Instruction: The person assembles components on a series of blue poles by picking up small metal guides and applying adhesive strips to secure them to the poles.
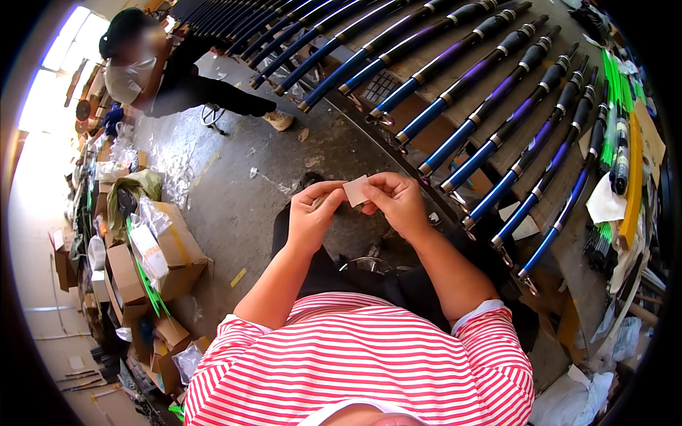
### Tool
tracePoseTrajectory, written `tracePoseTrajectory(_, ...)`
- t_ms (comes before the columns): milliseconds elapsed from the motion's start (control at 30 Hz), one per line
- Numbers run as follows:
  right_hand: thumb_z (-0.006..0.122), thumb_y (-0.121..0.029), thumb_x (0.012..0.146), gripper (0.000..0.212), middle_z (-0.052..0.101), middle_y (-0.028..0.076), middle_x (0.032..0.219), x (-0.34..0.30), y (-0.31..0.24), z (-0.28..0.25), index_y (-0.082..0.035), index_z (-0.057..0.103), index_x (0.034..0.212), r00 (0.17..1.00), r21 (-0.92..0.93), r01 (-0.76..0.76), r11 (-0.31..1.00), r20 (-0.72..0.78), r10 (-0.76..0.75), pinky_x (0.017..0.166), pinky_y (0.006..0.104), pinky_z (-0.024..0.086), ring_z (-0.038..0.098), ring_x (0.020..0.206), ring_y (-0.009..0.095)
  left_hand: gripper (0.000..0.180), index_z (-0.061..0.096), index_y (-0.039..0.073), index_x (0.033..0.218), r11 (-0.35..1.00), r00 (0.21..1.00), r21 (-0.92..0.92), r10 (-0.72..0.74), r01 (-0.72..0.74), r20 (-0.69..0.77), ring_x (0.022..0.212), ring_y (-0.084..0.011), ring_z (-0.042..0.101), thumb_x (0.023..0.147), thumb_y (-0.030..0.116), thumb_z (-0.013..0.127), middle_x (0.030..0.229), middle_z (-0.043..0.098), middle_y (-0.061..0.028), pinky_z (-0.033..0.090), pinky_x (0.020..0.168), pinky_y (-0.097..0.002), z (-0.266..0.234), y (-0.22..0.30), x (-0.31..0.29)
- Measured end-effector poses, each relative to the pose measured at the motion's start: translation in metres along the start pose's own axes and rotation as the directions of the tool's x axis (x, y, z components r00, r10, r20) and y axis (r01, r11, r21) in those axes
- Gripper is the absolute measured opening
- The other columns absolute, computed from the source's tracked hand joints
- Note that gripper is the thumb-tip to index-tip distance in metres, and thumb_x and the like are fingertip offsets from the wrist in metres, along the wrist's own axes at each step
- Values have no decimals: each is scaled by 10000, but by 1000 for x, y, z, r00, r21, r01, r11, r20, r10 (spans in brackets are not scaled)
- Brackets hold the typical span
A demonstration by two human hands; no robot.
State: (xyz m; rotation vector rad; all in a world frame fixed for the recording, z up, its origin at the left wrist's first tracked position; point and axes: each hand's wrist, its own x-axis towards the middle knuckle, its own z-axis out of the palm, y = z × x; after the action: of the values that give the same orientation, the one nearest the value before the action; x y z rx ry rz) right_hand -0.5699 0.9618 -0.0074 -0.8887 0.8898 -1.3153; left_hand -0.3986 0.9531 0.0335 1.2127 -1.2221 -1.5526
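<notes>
Head view shows, on the right, a broad workbench [577, 213] whose near edge runs just beyond the right hand [401, 206]. Across it lies a long fanned row of blue-and-black rods [472, 165], their metal-capped ends pointing toward the person and standing apart from both hands. At upper left, well apart, sits a co-worker [135, 82]. Cardboard boxes [183, 245] crowd the left side, topped with clear plastic. Above the dark-trousered lap, the right hand pinches a small pale card [356, 191] between thumb and fingers, covering its right side. The left hand [312, 213] has thumb and forefinger drawn together at the card's left edge; I cannot tell whether they grip it.
</notes>
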Motion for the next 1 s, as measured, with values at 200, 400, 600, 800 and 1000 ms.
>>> tracePoseTrajectory(200, 630, -77, 845, 140, 659, 89, 767, 0, -2, 0, 37, 630, 926, 1000, -1, 11, 1000, -1, -11, 531, 219, 508, 621, 587, 116, 168, 638, -33, 939, 981, 989, 126, 149, -145, -19, 684, -45, 522, 813, 76, 654, 804, 628, -6, 406, 607, -188, 4, -4, 3)
tracePoseTrajectory(400, 670, -94, 804, 161, 659, 87, 853, -2, -3, 1, 4, 641, 928, 977, -315, 202, 927, 6, -211, 585, 244, 517, 646, 690, 160, 139, 630, -37, 865, 949, 996, 304, 89, -84, -2, 647, -45, 511, 829, 97, 618, 735, 612, 0, 405, 583, -195, 7, -1, 3)
tracePoseTrajectory(600, 733, -122, 696, 263, 587, 114, 1099, -7, -7, 6, -37, 613, 915, 797, -678, 563, 472, 293, -529, 801, 352, 491, 593, 962, 288, 117, 622, -32, 828, 955, 979, 280, 146, -103, -139, 651, -46, 519, 822, 85, 615, 718, 611, -7, 418, 593, -195, 10, -15, 11)
tracePoseTrajectory(800, 723, -82, 692, 170, 637, 131, 996, -3, 2, 1, -22, 633, 823, 776, -643, 579, 501, 248, -580, 761, 347, 506, 625, 880, 288, 75, 609, -17, 835, 983, 989, 182, 39, -13, -141, 736, -58, 548, 824, 55, 593, 793, 622, -25, 430, 658, -195, 5, -15, 11)
tracePoseTrajectory(1000, 713, -24, 704, 98, 668, 132, 878, -4, -9, 0, -6, 652, 779, 825, -517, 526, 675, 118, -553, 644, 302, 524, 658, 768, 253, 193, 643, -20, 962, 862, 887, 224, 416, -455, 199, 876, -145, 607, 780, -79, 615, 902, 649, -77, 463, 775, -254, -2, -5, 17)
